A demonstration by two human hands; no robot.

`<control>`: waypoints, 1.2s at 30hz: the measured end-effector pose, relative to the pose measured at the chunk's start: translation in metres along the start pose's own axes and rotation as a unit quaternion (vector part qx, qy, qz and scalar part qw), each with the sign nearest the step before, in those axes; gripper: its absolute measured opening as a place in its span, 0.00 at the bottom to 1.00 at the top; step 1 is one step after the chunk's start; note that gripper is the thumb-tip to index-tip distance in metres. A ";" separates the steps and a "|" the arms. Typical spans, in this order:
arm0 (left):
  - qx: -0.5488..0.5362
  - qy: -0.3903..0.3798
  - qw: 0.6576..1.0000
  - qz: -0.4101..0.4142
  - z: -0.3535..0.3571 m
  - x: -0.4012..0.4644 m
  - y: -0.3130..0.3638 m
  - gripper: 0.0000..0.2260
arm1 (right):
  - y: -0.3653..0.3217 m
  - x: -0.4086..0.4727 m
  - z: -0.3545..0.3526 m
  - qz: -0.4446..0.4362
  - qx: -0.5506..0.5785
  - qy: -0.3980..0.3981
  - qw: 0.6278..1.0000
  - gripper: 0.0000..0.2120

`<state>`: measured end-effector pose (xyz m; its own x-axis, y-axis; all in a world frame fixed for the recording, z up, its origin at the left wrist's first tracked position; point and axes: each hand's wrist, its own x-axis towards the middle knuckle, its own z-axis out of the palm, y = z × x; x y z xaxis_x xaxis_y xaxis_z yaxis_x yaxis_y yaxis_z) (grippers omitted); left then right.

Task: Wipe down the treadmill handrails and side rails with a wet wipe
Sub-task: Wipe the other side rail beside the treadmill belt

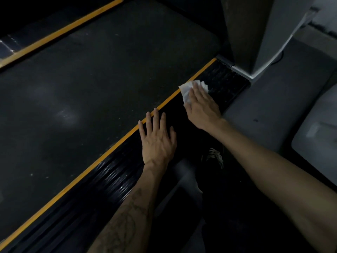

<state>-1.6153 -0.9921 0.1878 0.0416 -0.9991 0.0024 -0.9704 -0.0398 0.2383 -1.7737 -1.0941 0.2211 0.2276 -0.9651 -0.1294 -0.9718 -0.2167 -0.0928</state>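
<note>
- While the right hand lies flat on the wet wipe, it presses the crumpled white sheet onto the near side rail, close to the rail's far end; its fingers are straight over the wipe rather than curled round it, and white edges show beyond the fingertips and on the belt side of the hand.
- On that same side rail, nearer the camera than the wipe, the left hand rests palm down with its fingers spread and straight, holding nothing; its fingertips reach the yellow stripe along the rail's inner edge.
- Beyond that stripe lies the dark treadmill belt, speckled with pale dust, and a second yellow stripe runs along the belt's far side.
- At the rail's far end stands a grey upright post.
- Off the rail's outer edge lies grey floor, with a dark shoe just beside the rail.
- Dark line tattoos mark the left forearm.
</note>
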 end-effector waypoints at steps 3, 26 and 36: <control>-0.006 0.000 1.000 0.000 0.000 0.000 0.000 0.32 | -0.013 -0.030 0.010 -0.035 0.000 0.016 0.999 0.32; -0.026 0.016 0.999 0.044 0.001 0.000 0.002 0.29 | 0.009 -0.019 0.018 0.027 -0.001 0.026 0.999 0.32; -0.020 0.012 0.999 0.042 0.001 0.001 0.001 0.27 | 0.024 0.000 0.009 0.053 0.018 0.009 0.998 0.32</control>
<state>-1.6165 -0.9937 0.1872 -0.0328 -0.9983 0.0472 -0.9603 0.0446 0.2755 -1.7963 -1.0983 0.2096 0.1230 -0.9848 -0.1229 -0.9874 -0.1091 -0.1142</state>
